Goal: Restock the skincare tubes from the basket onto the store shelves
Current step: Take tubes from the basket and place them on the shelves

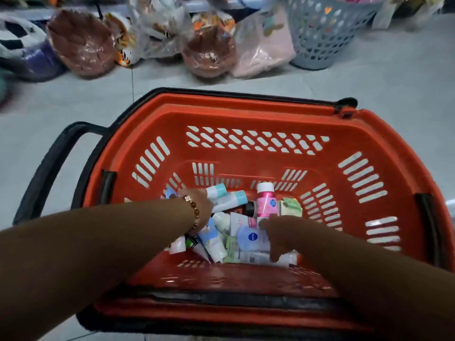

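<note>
A red shopping basket (246,114) with black handles stands on the floor below me. Several skincare tubes and bottles lie in a heap at its bottom: two white tubes with teal caps (237,198), a pink bottle (266,203), a green pack (291,207) and a pale blue bottle (251,238). My left hand (199,205), with a bead bracelet at the wrist, reaches down into the heap beside the teal-capped tubes; its fingers are hidden. My right hand (277,238) curls over the pale blue bottle, thumb above it and fingers below.
The basket sits on a pale tiled floor (73,107). Along the far edge lie plastic-wrapped brown bowls (81,43), bagged goods (263,45) and a grey perforated bin (325,33). No shelf is in view.
</note>
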Motion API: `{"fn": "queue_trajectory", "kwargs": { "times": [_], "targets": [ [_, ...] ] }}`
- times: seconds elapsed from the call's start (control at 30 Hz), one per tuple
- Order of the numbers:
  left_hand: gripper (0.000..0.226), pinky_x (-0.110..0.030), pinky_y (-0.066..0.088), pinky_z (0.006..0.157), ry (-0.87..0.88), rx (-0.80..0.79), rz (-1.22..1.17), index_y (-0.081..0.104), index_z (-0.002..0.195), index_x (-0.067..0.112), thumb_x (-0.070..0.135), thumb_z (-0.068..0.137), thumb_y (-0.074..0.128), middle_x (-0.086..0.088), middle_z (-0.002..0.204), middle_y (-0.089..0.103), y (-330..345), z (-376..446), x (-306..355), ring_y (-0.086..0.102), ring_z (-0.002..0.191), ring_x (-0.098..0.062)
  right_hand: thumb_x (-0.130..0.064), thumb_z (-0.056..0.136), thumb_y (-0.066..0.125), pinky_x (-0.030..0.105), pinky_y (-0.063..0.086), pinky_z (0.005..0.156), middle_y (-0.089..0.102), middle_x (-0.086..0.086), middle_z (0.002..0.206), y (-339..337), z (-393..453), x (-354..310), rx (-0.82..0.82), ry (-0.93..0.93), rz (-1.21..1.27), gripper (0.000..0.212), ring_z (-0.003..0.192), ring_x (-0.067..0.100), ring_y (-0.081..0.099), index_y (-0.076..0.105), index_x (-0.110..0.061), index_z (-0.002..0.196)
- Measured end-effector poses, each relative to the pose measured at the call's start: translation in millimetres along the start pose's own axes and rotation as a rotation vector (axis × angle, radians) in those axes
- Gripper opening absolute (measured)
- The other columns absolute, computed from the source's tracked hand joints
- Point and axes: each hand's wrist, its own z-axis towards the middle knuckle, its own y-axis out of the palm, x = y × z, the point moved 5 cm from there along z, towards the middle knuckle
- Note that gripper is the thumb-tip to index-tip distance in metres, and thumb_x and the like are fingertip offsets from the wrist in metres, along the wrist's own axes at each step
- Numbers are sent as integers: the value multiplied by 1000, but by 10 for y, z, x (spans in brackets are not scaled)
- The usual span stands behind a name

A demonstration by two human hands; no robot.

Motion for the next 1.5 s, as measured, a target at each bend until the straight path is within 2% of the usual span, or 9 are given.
{"fn": "queue_trajectory", "kwargs": {
  "times": [0.33, 0.43, 0.57, 0.8, 1.0, 1.1, 1.2, 1.3, 1.5],
  "targets": [
    [48, -30, 48, 70, 198, 27, -61, 61, 116, 17, 45, 79, 75, 1, 110, 64, -125, -76, -46, 61, 95, -20, -56, 69, 71, 33, 53, 86, 63, 5, 110, 82, 77, 45, -20, -96, 123, 65, 97, 19, 61, 56, -18, 119],
    [29, -32, 45, 67, 242, 65, -383, 60, 97, 22, 38, 80, 77, 2, 95, 64, -298, -246, -90, 56, 82, -17, -54, 77, 62, 26, 50, 69, 64, 1, 91, -62, -213, 203, -31, -64, 415, 40, 81, 15, 60, 62, -20, 98],
    [20, -23, 38, 54, 338, 226, -788, 67, 78, 19, 36, 80, 79, 11, 60, 58, -758, -748, -70, 48, 52, -4, -28, 92, 49, 24, 47, 55, 60, 8, 74, -199, -1017, 434, -55, -95, 1360, 24, 59, 17, 56, 57, -7, 99],
    [26, -38, 52, 87, 622, 141, -1787, 67, 102, 21, 39, 84, 61, -2, 95, 73, -1692, -1973, 550, 68, 85, -15, -28, 84, 48, 34, 56, 63, 69, 20, 96, 47, -2705, 807, 166, -334, 2084, 44, 70, 28, 68, 61, 2, 114],
    [44, -33, 55, 39, 538, -9, -2197, 57, 81, 8, 46, 99, 45, -11, 54, 66, -2345, -2823, 1567, 64, 42, -19, -20, 62, 78, 33, 57, 58, 71, 18, 109, 649, -3946, 1084, 483, -431, 2391, 43, 79, 31, 72, 75, 3, 98],
    [49, -31, 50, 33, 549, -128, -2257, 54, 80, 4, 49, 97, 48, -12, 47, 58, -2424, -3175, 2274, 58, 34, -20, -5, 46, 90, 34, 60, 55, 69, 18, 97, 1006, -4362, 1213, 602, -520, 2588, 61, 73, 30, 71, 69, 3, 102],
    [48, -30, 51, 36, 614, -404, -2146, 56, 72, -3, 41, 88, 65, -13, 55, 58, -2301, -3467, 3042, 57, 38, -23, -14, 66, 72, 28, 57, 54, 62, 12, 72, 1419, -4630, 1423, 882, -355, 2686, 30, 58, 22, 63, 61, -2, 90],
    [24, -27, 54, 43, 707, -505, -1916, 56, 80, 0, 21, 88, 66, -12, 58, 56, -2209, -3688, 3650, 55, 42, -24, -12, 62, 75, 36, 56, 78, 64, 16, 95, 1784, -4791, 1481, 1008, -277, 2734, 51, 82, 29, 64, 60, -5, 110],
    [43, -33, 59, 53, 854, -578, -1687, 61, 123, 0, 24, 88, 69, -18, 87, 65, -2204, -3928, 4511, 61, 63, -24, -26, 87, 57, 26, 50, 45, 56, 15, 71, 2490, -5205, 1380, 1170, -321, 2943, 34, 47, 25, 55, 54, 1, 108]
  ]
}}
